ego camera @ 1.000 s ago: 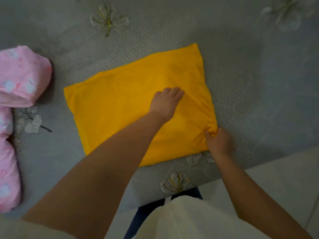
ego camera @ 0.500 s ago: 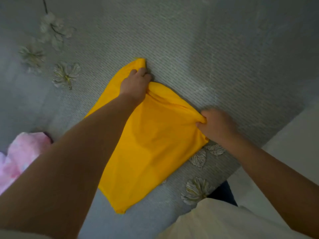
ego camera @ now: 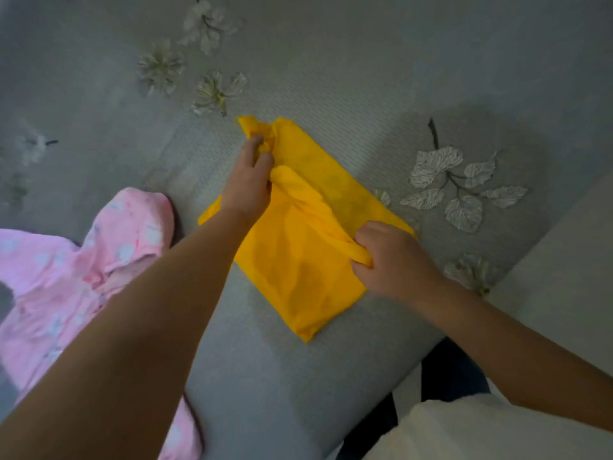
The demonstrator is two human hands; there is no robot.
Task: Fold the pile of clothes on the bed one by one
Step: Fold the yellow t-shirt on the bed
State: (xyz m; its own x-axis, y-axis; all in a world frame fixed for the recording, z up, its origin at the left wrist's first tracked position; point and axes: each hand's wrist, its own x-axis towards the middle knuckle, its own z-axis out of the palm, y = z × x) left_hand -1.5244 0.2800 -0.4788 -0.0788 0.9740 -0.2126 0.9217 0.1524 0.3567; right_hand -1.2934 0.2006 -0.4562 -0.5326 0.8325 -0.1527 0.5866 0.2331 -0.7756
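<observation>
A yellow cloth (ego camera: 298, 260) lies on the grey bed cover (ego camera: 331, 61), about in the middle of the view, with its long side going from far left to near right. It is partly folded, and one edge of it is lifted in a soft ridge that runs between the two hands.

The left hand (ego camera: 247, 180) is at the far end of the cloth. Its fingers are curled and they pinch a bunched corner of the yellow cloth; the thumb side is closed on the fabric. The right hand (ego camera: 394, 257) is at the near right side of the cloth. Its fingers are curled too, and they grip the lifted edge in a fist, so the fabric comes out between the fingers.

To the left of the yellow cloth, near the left arm, there is a pink garment (ego camera: 83, 277) with pale spots, lying unfolded on the bed cover. It does not touch the yellow cloth. The bed cover has printed flowers (ego camera: 215, 91) far from the cloth and printed leaves (ego camera: 457, 184) at the right of it. At the near right a pale floor (ego camera: 564, 260) shows beside the bed.
</observation>
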